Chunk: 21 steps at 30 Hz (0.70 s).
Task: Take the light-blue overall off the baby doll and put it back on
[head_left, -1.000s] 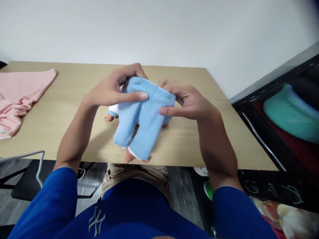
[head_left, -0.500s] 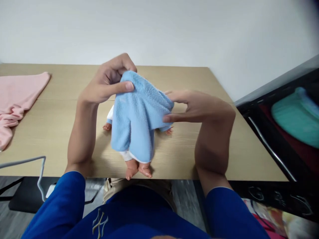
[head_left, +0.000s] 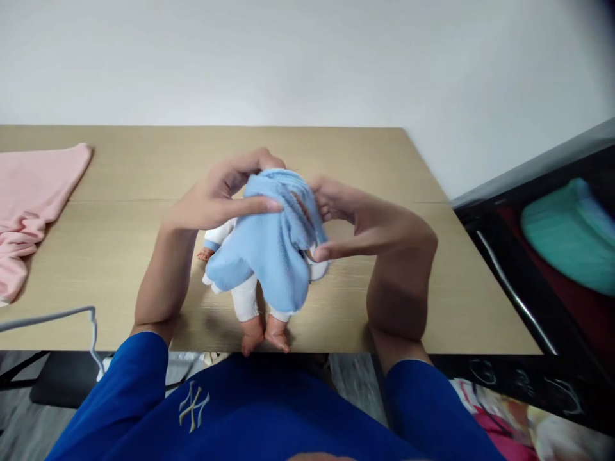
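Observation:
A small pair of light blue fleece trousers [head_left: 271, 246] is held up over a baby doll [head_left: 250, 314] that lies on its back on the wooden table [head_left: 365, 153]. My left hand [head_left: 216, 195] pinches the waistband on the left side, thumb across the front. On the right side my right hand [head_left: 358, 218] grips the same waistband with thumb and fingers. The doll wears white leggings; its bare feet point to the table's near edge and one small hand shows at the left. The trousers hide the doll's body and head.
A pink garment [head_left: 33, 192] lies at the table's left end. A white wire hanger [head_left: 72, 317] pokes in at the near left edge. To the right stands a dark rack [head_left: 519, 269] with a teal item [head_left: 571, 234] on it. A white wall backs the table.
Both hands have come down and closer together with the blue trousers, which now bunch over the doll's middle. The doll's white legs show more below the cloth.

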Motion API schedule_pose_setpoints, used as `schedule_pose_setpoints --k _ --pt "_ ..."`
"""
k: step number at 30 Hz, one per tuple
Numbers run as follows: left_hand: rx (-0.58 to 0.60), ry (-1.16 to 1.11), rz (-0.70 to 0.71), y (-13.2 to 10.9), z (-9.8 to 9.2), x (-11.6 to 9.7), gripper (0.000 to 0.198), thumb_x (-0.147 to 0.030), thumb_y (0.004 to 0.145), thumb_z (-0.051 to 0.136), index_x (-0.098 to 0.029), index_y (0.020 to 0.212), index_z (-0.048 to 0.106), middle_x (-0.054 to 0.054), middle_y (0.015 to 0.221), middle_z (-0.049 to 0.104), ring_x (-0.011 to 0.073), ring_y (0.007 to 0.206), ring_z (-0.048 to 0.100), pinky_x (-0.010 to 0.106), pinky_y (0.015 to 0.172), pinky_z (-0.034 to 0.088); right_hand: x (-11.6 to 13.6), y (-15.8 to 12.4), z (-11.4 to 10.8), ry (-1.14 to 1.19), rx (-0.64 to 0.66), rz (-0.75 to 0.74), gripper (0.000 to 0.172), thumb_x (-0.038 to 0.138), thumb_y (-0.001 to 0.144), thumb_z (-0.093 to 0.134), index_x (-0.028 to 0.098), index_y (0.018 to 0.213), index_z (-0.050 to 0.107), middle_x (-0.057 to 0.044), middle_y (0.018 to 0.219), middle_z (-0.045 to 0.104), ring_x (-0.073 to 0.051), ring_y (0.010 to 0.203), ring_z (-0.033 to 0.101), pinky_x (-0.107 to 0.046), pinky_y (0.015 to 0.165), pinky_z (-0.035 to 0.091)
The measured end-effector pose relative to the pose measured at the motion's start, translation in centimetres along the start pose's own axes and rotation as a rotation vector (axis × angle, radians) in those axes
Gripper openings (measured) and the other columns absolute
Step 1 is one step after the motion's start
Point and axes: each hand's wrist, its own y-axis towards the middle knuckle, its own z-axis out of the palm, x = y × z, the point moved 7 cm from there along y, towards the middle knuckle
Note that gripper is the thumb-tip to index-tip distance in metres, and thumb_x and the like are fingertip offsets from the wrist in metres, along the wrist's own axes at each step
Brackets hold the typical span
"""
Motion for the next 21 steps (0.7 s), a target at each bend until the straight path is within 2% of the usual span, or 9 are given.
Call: schedule_pose_setpoints --k 2,4,7,10,13,15,17,19,21 --pt "-0.062 -0.050 0.014 -0.2 -1.4 0.8 0.059 -0.081 0.096 0.091 -0.028 0.109 0.068 0.003 0.098 0.075 0.0267 0.101 0.081 0.040 0.085 0.069 -1.1 0.0 -0.1 -0.094 0.191 -0.018 0.035 0.043 0.094 0.101 0.020 0.115 0.084 -0.005 0.106 0.084 -0.022 0.101 0.077 -0.031 0.090 0.067" --pt "-0.069 -0.094 0.042 -0.4 -2.4 1.3 0.057 -0.079 0.098 0.090 -0.028 0.108 0.068 0.002 0.094 0.071 0.0239 0.092 0.078 0.037 0.078 0.067 -1.6 0.2 -0.5 -0.171 0.203 -0.075 0.024 0.043 0.102 0.093 0.021 0.107 0.086 -0.007 0.113 0.085 -0.023 0.109 0.078 -0.036 0.099 0.067" --pt "-0.013 -0.036 0.032 -0.3 -3.0 1.6 0.051 -0.071 0.100 0.091 -0.025 0.111 0.073 0.003 0.099 0.069 0.0232 0.094 0.073 0.036 0.083 0.064 -1.3 0.3 -1.8 -0.143 -0.103 -0.165 0.020 0.044 0.102 0.092 0.025 0.108 0.087 -0.005 0.115 0.084 -0.024 0.106 0.078 -0.038 0.098 0.068" --pt "-0.002 0.059 0.015 -0.1 -2.8 0.9 0.063 -0.077 0.093 0.095 -0.025 0.122 0.077 0.006 0.113 0.073 0.0281 0.110 0.074 0.039 0.096 0.063 -1.0 0.0 -1.8 -0.052 -0.387 -0.114 0.024 0.042 0.105 0.090 0.029 0.123 0.084 -0.002 0.116 0.082 -0.024 0.104 0.077 -0.037 0.093 0.068" --pt "0.040 0.070 0.046 0.0 -1.5 -0.6 0.065 -0.066 0.086 0.105 -0.025 0.128 0.078 0.006 0.120 0.077 0.0273 0.111 0.076 0.038 0.096 0.063 -0.6 0.2 -0.7 -0.039 -0.436 0.001 0.022 0.045 0.105 0.090 0.025 0.113 0.084 -0.001 0.102 0.078 -0.022 0.095 0.074 -0.034 0.085 0.065" --pt "0.095 0.062 0.051 0.0 -0.8 -1.4 0.052 -0.051 0.090 0.106 -0.025 0.125 0.079 0.005 0.116 0.078 0.0237 0.105 0.076 0.036 0.095 0.062 -0.5 0.7 -0.2 -0.023 -0.353 0.052 0.026 0.046 0.102 0.094 0.023 0.102 0.082 0.001 0.088 0.072 -0.019 0.083 0.068 -0.031 0.075 0.061" --pt "0.116 0.050 0.035 -0.2 -0.8 -1.5 0.034 -0.045 0.098 0.101 -0.025 0.115 0.080 0.003 0.105 0.076 0.0214 0.096 0.075 0.036 0.091 0.062 -0.7 0.9 0.2 -0.024 -0.162 0.061 0.030 0.045 0.095 0.100 0.023 0.094 0.080 0.004 0.078 0.068 -0.015 0.071 0.061 -0.027 0.066 0.054" --pt "0.087 0.035 0.043 -0.4 -1.9 -1.3 0.025 -0.044 0.102 0.096 -0.026 0.108 0.079 0.003 0.096 0.074 0.0207 0.088 0.072 0.037 0.085 0.060 -1.3 0.7 0.5 -0.074 0.069 0.075 0.034 0.041 0.090 0.104 0.023 0.083 0.076 0.007 0.070 0.065 -0.012 0.061 0.054 -0.024 0.059 0.048" --pt "0.034 0.003 0.090 -0.8 -3.5 -1.1 0.022 -0.042 0.102 0.095 -0.028 0.109 0.079 0.003 0.093 0.070 0.0202 0.080 0.065 0.036 0.073 0.054 -2.4 0.0 0.2 -0.136 0.200 0.110 0.034 0.036 0.091 0.102 0.023 0.076 0.074 0.007 0.066 0.065 -0.011 0.056 0.051 -0.024 0.056 0.046"
